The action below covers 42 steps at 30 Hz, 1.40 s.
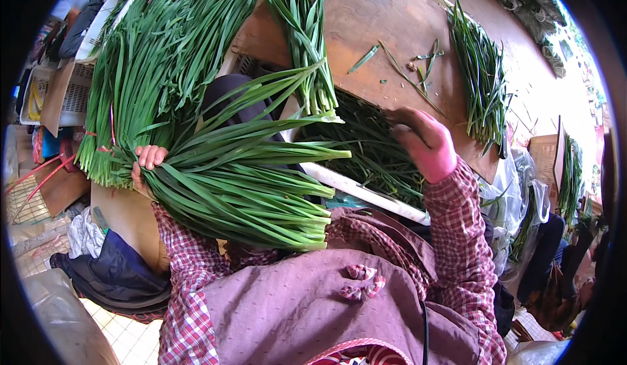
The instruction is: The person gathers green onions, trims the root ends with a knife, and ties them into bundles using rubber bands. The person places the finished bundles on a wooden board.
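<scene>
My left hand (149,162) is closed around the leafy end of a loose bunch of garlic chives (245,188). The bunch fans out to the right across my lap, its pale cut ends pointing right. My right hand (421,142), blurred and with a pink cuff at the wrist, hovers over a white crate (367,191) of dark loose leaves (362,144). No item shows in that hand, and its thumb sits apart from the fingers.
Tied chive bundles (147,71) are stacked at the left. One bunch (308,46) lies on the wooden board (372,17) ahead, another (477,76) at its right edge, near leaf scraps (426,66). Plastic bags (514,184) hang at the right. A dark cloth (117,272) lies lower left.
</scene>
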Motion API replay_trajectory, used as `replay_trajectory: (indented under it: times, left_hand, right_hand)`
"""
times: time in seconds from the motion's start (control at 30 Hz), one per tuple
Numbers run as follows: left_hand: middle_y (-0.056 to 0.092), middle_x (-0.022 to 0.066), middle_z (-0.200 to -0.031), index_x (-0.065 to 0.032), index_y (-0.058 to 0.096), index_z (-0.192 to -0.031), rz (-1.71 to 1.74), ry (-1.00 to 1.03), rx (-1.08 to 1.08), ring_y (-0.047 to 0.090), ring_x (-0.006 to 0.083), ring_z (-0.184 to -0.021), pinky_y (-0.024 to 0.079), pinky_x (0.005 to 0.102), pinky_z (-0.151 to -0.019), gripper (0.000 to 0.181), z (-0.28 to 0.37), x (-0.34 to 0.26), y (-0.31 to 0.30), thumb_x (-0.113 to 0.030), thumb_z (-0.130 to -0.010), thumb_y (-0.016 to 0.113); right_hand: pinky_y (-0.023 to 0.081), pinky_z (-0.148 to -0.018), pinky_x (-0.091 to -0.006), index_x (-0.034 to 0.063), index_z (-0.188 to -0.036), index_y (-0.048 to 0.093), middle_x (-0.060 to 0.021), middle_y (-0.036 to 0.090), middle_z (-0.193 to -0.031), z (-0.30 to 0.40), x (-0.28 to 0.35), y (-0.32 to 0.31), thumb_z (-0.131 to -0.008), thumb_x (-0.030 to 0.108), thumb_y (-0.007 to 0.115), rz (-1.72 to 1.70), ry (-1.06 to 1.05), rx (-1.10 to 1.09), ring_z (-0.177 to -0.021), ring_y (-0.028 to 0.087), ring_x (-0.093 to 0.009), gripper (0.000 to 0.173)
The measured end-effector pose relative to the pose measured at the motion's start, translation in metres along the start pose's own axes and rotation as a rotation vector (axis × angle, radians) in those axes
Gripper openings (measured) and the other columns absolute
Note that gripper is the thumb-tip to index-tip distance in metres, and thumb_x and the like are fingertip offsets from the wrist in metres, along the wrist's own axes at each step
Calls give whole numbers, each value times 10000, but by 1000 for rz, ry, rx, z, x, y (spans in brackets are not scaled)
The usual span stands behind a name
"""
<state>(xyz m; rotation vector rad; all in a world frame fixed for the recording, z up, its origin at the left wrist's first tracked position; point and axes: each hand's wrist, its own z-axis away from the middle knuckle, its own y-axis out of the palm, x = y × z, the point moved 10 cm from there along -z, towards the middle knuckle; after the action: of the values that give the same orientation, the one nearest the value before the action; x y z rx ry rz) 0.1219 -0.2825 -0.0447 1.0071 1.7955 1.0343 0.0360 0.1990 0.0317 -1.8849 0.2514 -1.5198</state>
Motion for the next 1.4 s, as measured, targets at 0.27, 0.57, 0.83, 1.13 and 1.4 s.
replay_trajectory:
  times: [0.27,0.57,0.83,1.13,1.4]
  left_hand:
    - [457,8,-828,-19,435,-1036,17,24,11,446,128,-732,361,304,-754,198,-3,-2,4,-101,-874,514]
    - [469,8,-829,-15,442,-1035,-16,3,-38,450,129,-742,358,310,-764,204,-6,3,-6,-110,-879,531]
    - [471,12,-837,-13,436,-1025,-31,-3,-84,452,128,-749,359,315,-767,205,1,-1,-19,-102,-869,534]
    - [479,13,-845,-12,442,-1030,-49,-34,-79,454,135,-745,364,318,-770,209,-2,-4,-23,-102,-864,532]
    - [474,16,-843,-21,426,-1042,-18,-19,-52,452,141,-748,368,322,-771,210,0,-4,-23,-112,-877,520]
  right_hand:
    - [476,-596,-441,97,-877,613,-122,582,-714,-46,83,73,-810,217,603,158,-366,164,-685,596,-334,137]
    - [489,-618,-447,45,-755,612,-174,610,-692,75,-99,17,-842,283,600,705,270,415,-659,615,-340,253]
    - [513,-697,-428,92,-1226,519,-184,643,-893,49,-41,6,-805,272,653,489,168,283,-828,636,-354,477]
    - [507,-700,-434,208,-1425,278,-187,649,-875,-55,18,141,-839,227,595,174,41,440,-808,644,-351,667]
    - [504,-673,-415,75,-902,620,-145,627,-770,-1,-20,153,-822,245,618,222,-41,579,-775,629,-335,188]
